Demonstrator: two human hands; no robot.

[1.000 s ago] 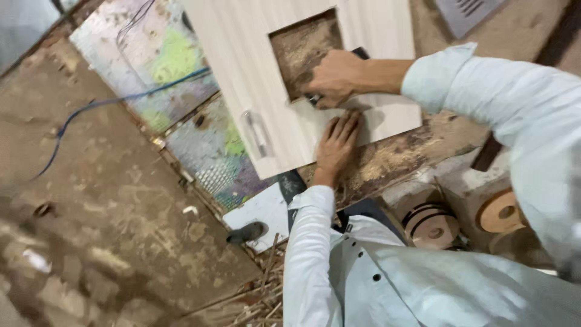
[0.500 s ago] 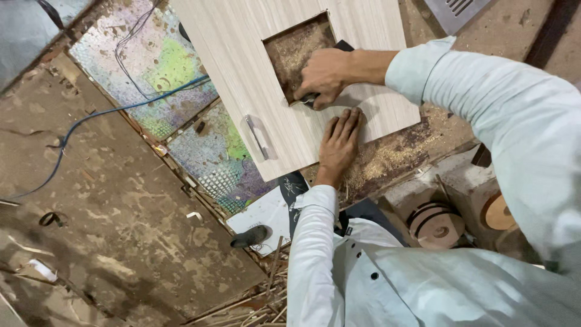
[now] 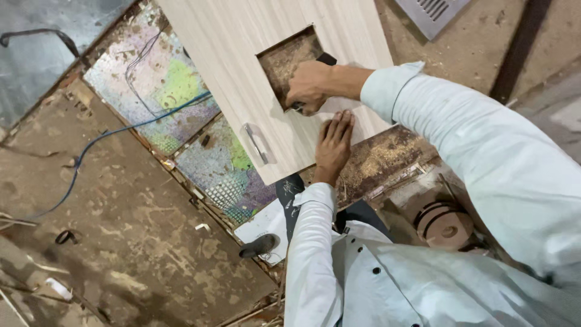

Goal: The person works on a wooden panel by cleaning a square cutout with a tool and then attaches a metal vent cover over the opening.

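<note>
The pale wood-grain panel (image 3: 242, 79) lies flat across the dusty surface (image 3: 387, 157), its near corner overhanging the surface's edge. In the head view it has shifted a little lower than half a second ago, while both hands keep their places, so the work at the cutout goes on. The right hand (image 3: 310, 88), grip closed around a dark tool (image 3: 325, 59), sits at the rim of the square cutout (image 3: 290, 60). The left hand (image 3: 334, 145) presses flat, fingers together, holding nothing. A slim metal handle (image 3: 256, 143) is fixed near the panel's edge.
</note>
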